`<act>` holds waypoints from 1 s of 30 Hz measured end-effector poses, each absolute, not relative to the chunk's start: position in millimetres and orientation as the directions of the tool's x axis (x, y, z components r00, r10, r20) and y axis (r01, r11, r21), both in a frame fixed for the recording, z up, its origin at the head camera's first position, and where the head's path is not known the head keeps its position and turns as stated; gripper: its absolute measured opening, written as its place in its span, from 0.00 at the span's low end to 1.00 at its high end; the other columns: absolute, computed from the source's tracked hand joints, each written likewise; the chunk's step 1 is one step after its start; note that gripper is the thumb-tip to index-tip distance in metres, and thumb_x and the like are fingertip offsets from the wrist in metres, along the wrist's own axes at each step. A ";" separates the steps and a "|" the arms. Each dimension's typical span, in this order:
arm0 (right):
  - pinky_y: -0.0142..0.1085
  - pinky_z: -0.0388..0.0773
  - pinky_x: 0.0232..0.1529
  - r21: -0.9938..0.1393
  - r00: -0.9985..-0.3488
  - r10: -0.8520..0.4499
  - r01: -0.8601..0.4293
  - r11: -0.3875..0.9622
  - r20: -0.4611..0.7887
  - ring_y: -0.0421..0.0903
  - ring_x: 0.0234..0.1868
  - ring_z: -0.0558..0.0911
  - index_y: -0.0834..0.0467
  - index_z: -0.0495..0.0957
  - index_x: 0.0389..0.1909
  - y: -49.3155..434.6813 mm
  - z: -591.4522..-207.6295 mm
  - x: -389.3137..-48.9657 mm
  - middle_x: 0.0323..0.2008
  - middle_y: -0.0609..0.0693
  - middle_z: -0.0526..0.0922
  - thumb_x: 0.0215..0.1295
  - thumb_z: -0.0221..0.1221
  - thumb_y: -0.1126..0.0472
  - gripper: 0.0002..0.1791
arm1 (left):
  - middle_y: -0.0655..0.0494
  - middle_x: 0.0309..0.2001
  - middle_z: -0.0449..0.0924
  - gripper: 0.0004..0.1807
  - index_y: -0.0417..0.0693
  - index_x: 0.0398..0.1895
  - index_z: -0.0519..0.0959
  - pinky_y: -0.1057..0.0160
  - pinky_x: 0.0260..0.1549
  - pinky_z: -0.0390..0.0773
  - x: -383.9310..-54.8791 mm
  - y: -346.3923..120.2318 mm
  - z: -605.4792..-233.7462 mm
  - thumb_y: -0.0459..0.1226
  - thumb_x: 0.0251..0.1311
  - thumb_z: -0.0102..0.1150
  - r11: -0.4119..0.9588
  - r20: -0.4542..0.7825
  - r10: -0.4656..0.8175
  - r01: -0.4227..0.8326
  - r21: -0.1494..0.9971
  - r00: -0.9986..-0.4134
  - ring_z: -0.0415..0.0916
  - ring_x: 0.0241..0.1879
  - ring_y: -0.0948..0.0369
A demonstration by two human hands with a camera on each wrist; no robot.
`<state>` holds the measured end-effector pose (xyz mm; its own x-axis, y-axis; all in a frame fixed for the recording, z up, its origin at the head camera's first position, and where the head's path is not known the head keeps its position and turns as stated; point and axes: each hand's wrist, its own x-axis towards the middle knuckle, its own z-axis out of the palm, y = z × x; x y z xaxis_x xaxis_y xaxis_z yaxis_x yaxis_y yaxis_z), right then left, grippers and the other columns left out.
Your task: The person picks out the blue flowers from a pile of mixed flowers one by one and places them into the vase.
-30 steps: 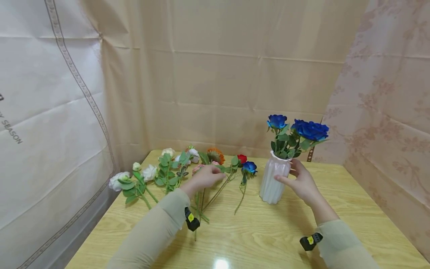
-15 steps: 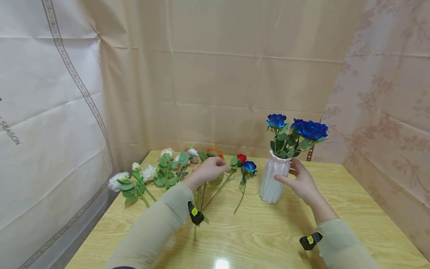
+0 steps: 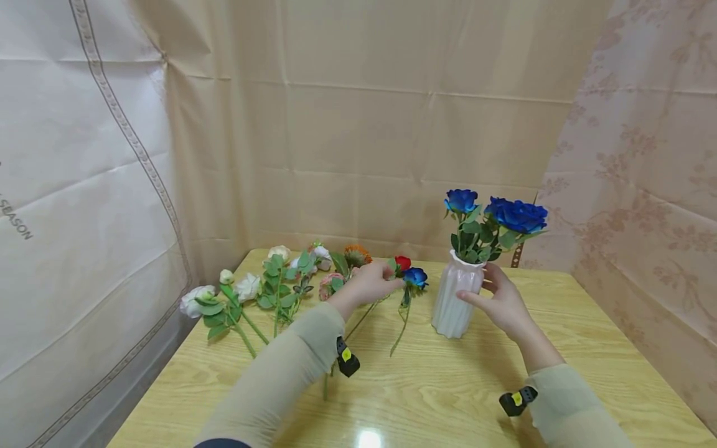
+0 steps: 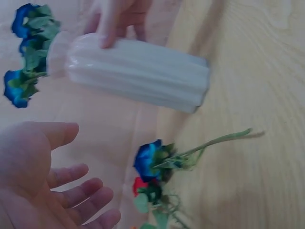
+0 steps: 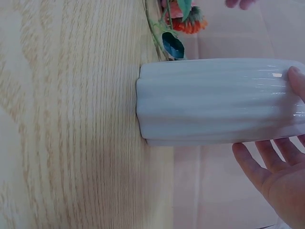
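My right hand grips a white ribbed vase that stands upright on the table, thumb at its front and fingers round the far side. Several blue roses with green leaves rise from the vase mouth. My left hand hovers over the loose flowers, close to a lying blue rose and a red rose. In the left wrist view the left hand has its fingers spread and slightly bent, holding nothing, apart from the lying blue rose.
White flowers with green stems lie on the left of the wooden table. Behind the left hand are an orange flower and a pink flower. Cloth sheets hang at the back and both sides.
My left hand has moved to the right across the flowers, from beside the orange flower toward the lying blue rose. The right hand and the vase have stayed in place.
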<state>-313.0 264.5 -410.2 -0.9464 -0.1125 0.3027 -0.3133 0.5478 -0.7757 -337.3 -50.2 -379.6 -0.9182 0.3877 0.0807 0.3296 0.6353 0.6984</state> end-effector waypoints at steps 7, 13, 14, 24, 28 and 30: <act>0.65 0.73 0.58 -0.780 -0.943 -0.127 -0.327 0.533 0.309 0.69 0.68 0.67 0.56 0.53 0.79 263.7 -407.7 -312.4 0.72 0.65 0.63 0.65 0.69 0.43 0.50 | 0.47 0.60 0.79 0.29 0.41 0.63 0.77 0.51 0.54 0.79 -340.8 -31.5 -404.5 0.53 0.70 0.60 0.672 0.053 0.391 0.325 0.665 -0.919 0.78 0.57 0.51; 0.64 0.74 0.57 -0.783 -0.944 -0.127 -0.325 0.530 0.306 0.69 0.68 0.67 0.55 0.52 0.79 263.1 -407.2 -311.2 0.72 0.64 0.63 0.65 0.69 0.43 0.51 | 0.50 0.53 0.82 0.25 0.42 0.57 0.80 0.54 0.49 0.80 -341.1 -19.9 -421.3 0.51 0.69 0.62 0.724 0.009 0.389 0.312 0.615 -0.921 0.80 0.50 0.55; 0.64 0.74 0.57 -0.784 -0.944 -0.126 -0.324 0.530 0.305 0.69 0.68 0.67 0.54 0.52 0.79 263.1 -407.3 -311.0 0.72 0.64 0.63 0.65 0.69 0.43 0.51 | 0.51 0.52 0.83 0.23 0.42 0.55 0.81 0.55 0.47 0.80 -340.9 -18.4 -423.9 0.51 0.69 0.63 0.730 0.003 0.389 0.310 0.610 -0.921 0.81 0.47 0.56; 0.64 0.73 0.57 -0.778 -0.945 -0.119 -0.320 0.540 0.306 0.69 0.68 0.67 0.55 0.52 0.79 264.6 -407.3 -310.7 0.72 0.64 0.63 0.65 0.69 0.42 0.51 | 0.60 0.26 0.73 0.15 0.48 0.33 0.77 0.61 0.25 0.70 -341.5 -7.1 -449.7 0.47 0.64 0.69 0.828 -0.071 0.347 0.270 0.492 -0.935 0.67 0.23 0.63; 0.64 0.74 0.57 -0.777 -0.944 -0.119 -0.320 0.542 0.307 0.69 0.68 0.67 0.56 0.52 0.79 264.4 -407.3 -310.7 0.72 0.65 0.63 0.65 0.69 0.42 0.51 | 0.58 0.29 0.78 0.14 0.49 0.35 0.77 0.58 0.30 0.75 -337.2 -5.1 -450.8 0.46 0.62 0.71 0.860 -0.094 0.321 0.248 0.446 -0.943 0.73 0.27 0.60; 0.64 0.74 0.57 -0.777 -0.945 -0.118 -0.318 0.543 0.304 0.69 0.68 0.67 0.56 0.52 0.79 264.5 -407.7 -310.7 0.72 0.65 0.63 0.65 0.68 0.42 0.51 | 0.57 0.31 0.79 0.14 0.49 0.34 0.77 0.57 0.33 0.77 -335.0 -4.2 -450.2 0.45 0.61 0.72 0.875 -0.100 0.322 0.255 0.411 -0.942 0.74 0.29 0.59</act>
